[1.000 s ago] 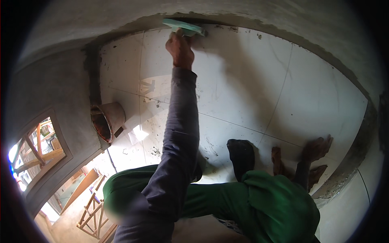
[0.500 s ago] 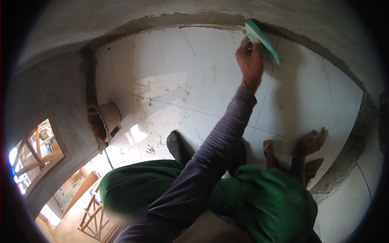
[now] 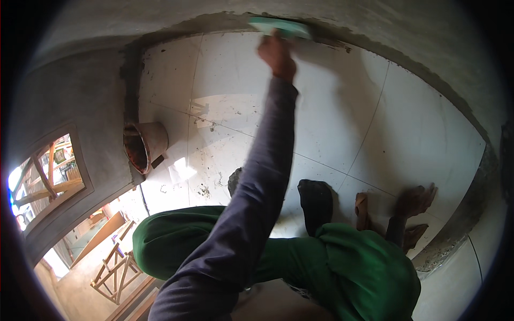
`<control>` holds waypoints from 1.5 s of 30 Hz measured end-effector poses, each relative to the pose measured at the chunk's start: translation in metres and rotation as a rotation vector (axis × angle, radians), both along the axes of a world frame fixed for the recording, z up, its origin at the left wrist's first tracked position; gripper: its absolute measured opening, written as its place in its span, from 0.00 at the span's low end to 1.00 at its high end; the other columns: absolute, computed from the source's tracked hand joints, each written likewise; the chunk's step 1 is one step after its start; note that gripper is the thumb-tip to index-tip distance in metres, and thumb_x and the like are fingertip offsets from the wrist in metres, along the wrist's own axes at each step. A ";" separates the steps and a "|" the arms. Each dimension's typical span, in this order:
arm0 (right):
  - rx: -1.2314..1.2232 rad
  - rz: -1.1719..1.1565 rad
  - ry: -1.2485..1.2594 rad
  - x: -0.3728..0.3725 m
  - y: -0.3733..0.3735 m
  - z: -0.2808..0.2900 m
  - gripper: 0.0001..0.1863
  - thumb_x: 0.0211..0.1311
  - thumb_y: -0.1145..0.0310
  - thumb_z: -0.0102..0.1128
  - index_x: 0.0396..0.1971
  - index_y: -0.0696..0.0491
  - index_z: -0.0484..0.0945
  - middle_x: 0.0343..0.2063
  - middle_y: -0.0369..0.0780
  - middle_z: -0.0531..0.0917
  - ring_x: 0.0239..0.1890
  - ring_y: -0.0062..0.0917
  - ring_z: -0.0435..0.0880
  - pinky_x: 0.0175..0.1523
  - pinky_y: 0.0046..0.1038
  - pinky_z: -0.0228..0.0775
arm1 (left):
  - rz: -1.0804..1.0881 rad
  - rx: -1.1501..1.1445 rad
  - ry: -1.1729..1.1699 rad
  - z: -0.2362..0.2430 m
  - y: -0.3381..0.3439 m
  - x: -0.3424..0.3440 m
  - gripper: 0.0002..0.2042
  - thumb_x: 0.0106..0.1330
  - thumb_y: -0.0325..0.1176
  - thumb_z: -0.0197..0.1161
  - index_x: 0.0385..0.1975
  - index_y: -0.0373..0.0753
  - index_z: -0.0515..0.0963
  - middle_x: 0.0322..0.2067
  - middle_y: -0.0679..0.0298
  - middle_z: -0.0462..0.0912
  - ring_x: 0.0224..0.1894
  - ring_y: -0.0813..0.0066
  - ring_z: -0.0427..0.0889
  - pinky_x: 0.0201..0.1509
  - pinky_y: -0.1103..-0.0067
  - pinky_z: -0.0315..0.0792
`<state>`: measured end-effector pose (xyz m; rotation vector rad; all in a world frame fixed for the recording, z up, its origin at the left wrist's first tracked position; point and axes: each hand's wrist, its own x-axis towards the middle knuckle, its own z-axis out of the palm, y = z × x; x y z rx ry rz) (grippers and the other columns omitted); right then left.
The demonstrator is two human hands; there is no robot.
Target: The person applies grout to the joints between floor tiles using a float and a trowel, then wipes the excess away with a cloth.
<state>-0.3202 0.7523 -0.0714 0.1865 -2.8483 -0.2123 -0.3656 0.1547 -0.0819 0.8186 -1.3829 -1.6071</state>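
Note:
My left hand reaches far out over white floor tiles and grips a pale green plastering float. The float lies lengthwise along the grey mortar strip at the foot of the far wall; its handle is mostly hidden by my fingers. Beyond my right knee, my right hand is on or just over the tiles with its fingers stretched out and nothing in them. Close by it are a narrow brown piece and another brown piece; I cannot make out their kind.
A mortar-stained bucket lies tipped at the left wall, beside a dark strip. Dirt specks dot the tiles. My dark-covered feet stand between my green-clad knees. A wooden trestle and a window opening are at lower left.
My left hand has swept the float leftward along the wall base and turned it from slanted to nearly level. The view has shifted slightly; my right hand stays by the brown pieces.

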 end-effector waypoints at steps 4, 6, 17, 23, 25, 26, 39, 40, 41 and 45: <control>-0.194 0.005 0.111 -0.008 0.001 0.004 0.26 0.79 0.60 0.45 0.65 0.59 0.78 0.66 0.53 0.79 0.71 0.49 0.76 0.73 0.50 0.70 | -0.103 0.384 0.006 0.051 0.122 -0.002 0.09 0.77 0.36 0.64 0.43 0.35 0.82 0.34 0.67 0.83 0.33 0.80 0.78 0.36 0.75 0.75; -0.214 0.092 0.155 -0.010 0.000 -0.010 0.23 0.80 0.62 0.49 0.65 0.56 0.80 0.65 0.51 0.81 0.67 0.49 0.80 0.71 0.49 0.72 | -0.058 0.467 0.028 0.062 0.107 0.039 0.10 0.78 0.37 0.63 0.47 0.36 0.81 0.36 0.68 0.84 0.36 0.80 0.79 0.38 0.74 0.75; -0.175 0.184 0.075 -0.019 0.056 -0.068 0.21 0.77 0.59 0.53 0.62 0.51 0.83 0.59 0.45 0.86 0.61 0.45 0.85 0.66 0.47 0.77 | -0.039 0.759 0.166 0.102 0.060 0.180 0.14 0.75 0.33 0.58 0.58 0.41 0.74 0.41 0.67 0.78 0.40 0.75 0.81 0.46 0.71 0.79; -0.259 0.248 -0.075 -0.021 0.061 -0.074 0.23 0.79 0.58 0.52 0.66 0.52 0.80 0.62 0.48 0.83 0.64 0.46 0.82 0.70 0.49 0.72 | -0.159 0.818 0.180 0.115 0.066 0.195 0.18 0.79 0.36 0.56 0.64 0.39 0.71 0.47 0.61 0.79 0.48 0.68 0.82 0.52 0.69 0.80; -0.237 0.173 -0.052 -0.025 0.072 -0.074 0.24 0.79 0.58 0.52 0.67 0.52 0.79 0.64 0.49 0.82 0.65 0.47 0.81 0.71 0.49 0.71 | -0.244 0.774 0.168 0.113 0.061 0.169 0.19 0.80 0.41 0.55 0.65 0.41 0.71 0.51 0.61 0.79 0.53 0.67 0.81 0.57 0.66 0.78; -0.212 0.142 -0.036 -0.022 0.071 -0.073 0.24 0.80 0.58 0.52 0.68 0.52 0.78 0.64 0.49 0.81 0.66 0.47 0.80 0.71 0.50 0.70 | -0.187 0.816 0.234 0.095 0.054 0.179 0.12 0.75 0.35 0.58 0.55 0.44 0.73 0.44 0.68 0.78 0.46 0.74 0.79 0.53 0.66 0.77; -0.123 -0.081 0.055 -0.003 0.026 -0.015 0.27 0.80 0.58 0.43 0.70 0.54 0.76 0.69 0.52 0.77 0.70 0.50 0.76 0.75 0.50 0.67 | -0.180 -0.005 0.108 0.088 -0.103 0.145 0.26 0.77 0.29 0.61 0.74 0.39 0.65 0.64 0.60 0.74 0.66 0.67 0.75 0.74 0.64 0.70; -0.152 -0.044 0.068 -0.001 0.026 -0.017 0.28 0.80 0.58 0.43 0.70 0.54 0.76 0.70 0.53 0.76 0.71 0.50 0.76 0.75 0.50 0.66 | -0.187 -0.053 0.114 0.087 -0.116 0.142 0.25 0.77 0.31 0.62 0.72 0.39 0.67 0.61 0.61 0.76 0.64 0.70 0.76 0.72 0.67 0.72; -0.143 -0.058 0.069 0.001 0.020 -0.014 0.28 0.80 0.58 0.43 0.70 0.54 0.76 0.70 0.53 0.76 0.71 0.50 0.76 0.75 0.50 0.66 | -0.225 -0.107 0.108 0.081 -0.136 0.143 0.21 0.76 0.32 0.64 0.66 0.37 0.71 0.56 0.62 0.79 0.57 0.74 0.78 0.67 0.73 0.73; -0.152 -0.038 0.022 0.006 0.013 -0.006 0.27 0.81 0.58 0.42 0.71 0.55 0.75 0.70 0.54 0.75 0.73 0.51 0.73 0.77 0.50 0.63 | -0.057 -0.118 0.077 0.071 -0.167 0.122 0.15 0.74 0.29 0.64 0.58 0.36 0.76 0.48 0.65 0.80 0.50 0.77 0.78 0.59 0.76 0.74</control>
